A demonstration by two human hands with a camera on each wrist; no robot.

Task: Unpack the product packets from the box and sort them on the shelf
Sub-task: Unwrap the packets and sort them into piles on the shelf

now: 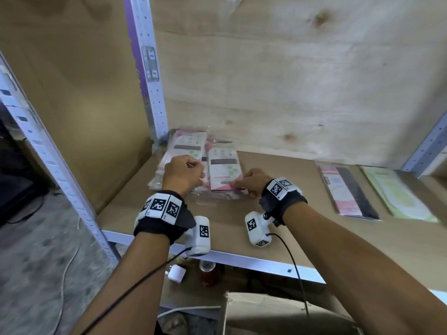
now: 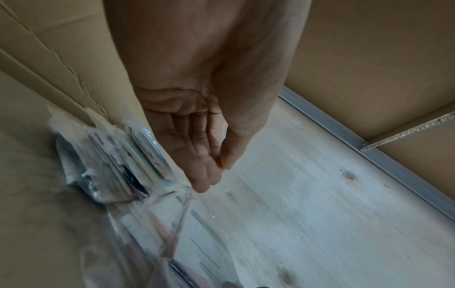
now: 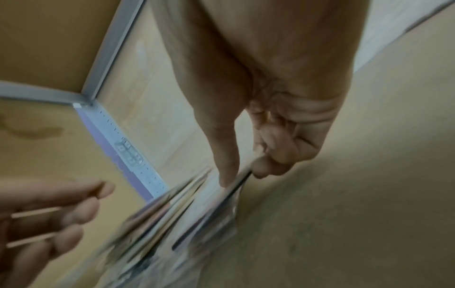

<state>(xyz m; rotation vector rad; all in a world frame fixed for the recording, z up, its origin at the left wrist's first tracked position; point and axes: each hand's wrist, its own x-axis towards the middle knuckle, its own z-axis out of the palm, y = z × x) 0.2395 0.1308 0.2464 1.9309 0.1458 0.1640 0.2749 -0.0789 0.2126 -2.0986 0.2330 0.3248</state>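
A pile of product packets (image 1: 186, 146) in clear plastic lies in the back left corner of the shelf board (image 1: 278, 213). My right hand (image 1: 251, 183) pinches the near edge of the top white and pink packet (image 1: 223, 169). The right wrist view shows thumb and curled fingers of that hand (image 3: 242, 173) gripping the packet's (image 3: 216, 196) thin dark edge. My left hand (image 1: 183, 175) rests against the pile's left side. Seen from the left wrist, its fingers (image 2: 206, 175) are straight beside the packets (image 2: 110, 155), thumb touching them, holding nothing I can see.
Two sorted packets lie flat on the right of the shelf, one pink and black (image 1: 346, 192), one green (image 1: 396, 194). A perforated metal upright (image 1: 154, 93) stands behind the pile. Below the shelf are a white charger (image 1: 176, 273), a jar (image 1: 206, 267) and a cardboard box rim (image 1: 242, 298).
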